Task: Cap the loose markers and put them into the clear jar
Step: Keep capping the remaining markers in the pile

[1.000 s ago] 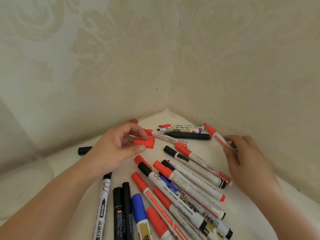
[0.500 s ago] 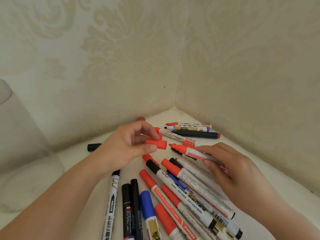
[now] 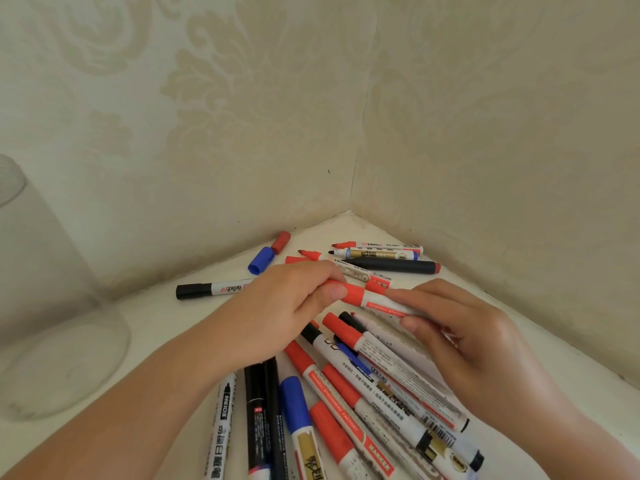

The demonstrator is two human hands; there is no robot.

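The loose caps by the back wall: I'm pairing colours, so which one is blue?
The blue cap is the nearer of the two, lying on its side with its open end toward the camera. The red cap touches it, closer to the wall.

A home room, going by the damask-patterned wallpaper above a white corner ledge.

The clear, smooth jar at the left looks like glass or plastic, faintly ribbed near its rim. The markers' red plastic caps have a dull satin sheen, their white barrels glossy with printed labels. The cream walls carry matt, embossed damask wallpaper above a smooth off-white surface.
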